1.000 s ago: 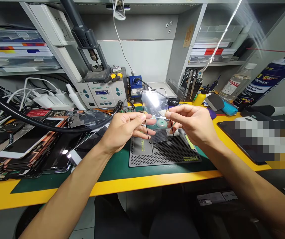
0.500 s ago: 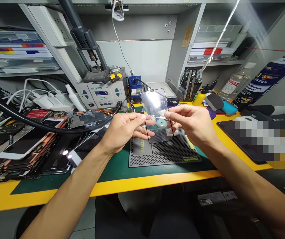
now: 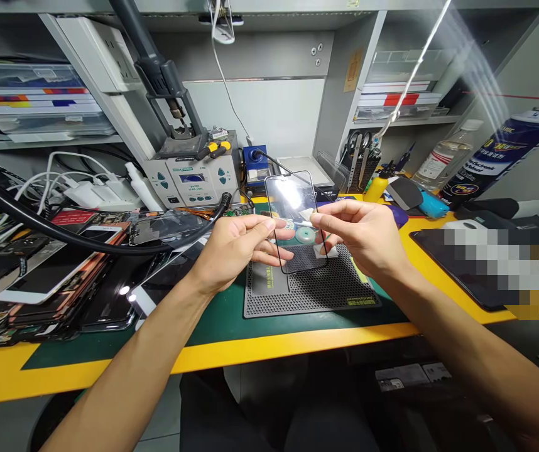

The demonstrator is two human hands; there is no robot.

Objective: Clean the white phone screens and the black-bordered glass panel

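**Phone cover glass [image 3: 293, 201] held up over repair mat [image 3: 311, 295]**

Your left hand [image 3: 236, 251] is closed on the glass's left edge, thumb in front and fingers behind. Your right hand [image 3: 364, 235] is nearly closed, its fingertips pinching a small white strip [image 3: 305, 221] at the glass's right side. The black-rimmed glass stands slightly tilted between your hands, above the perforated mat. Stacked phone screens [image 3: 48, 289] lie left of the mat. A rework station [image 3: 189, 179] stands beyond.
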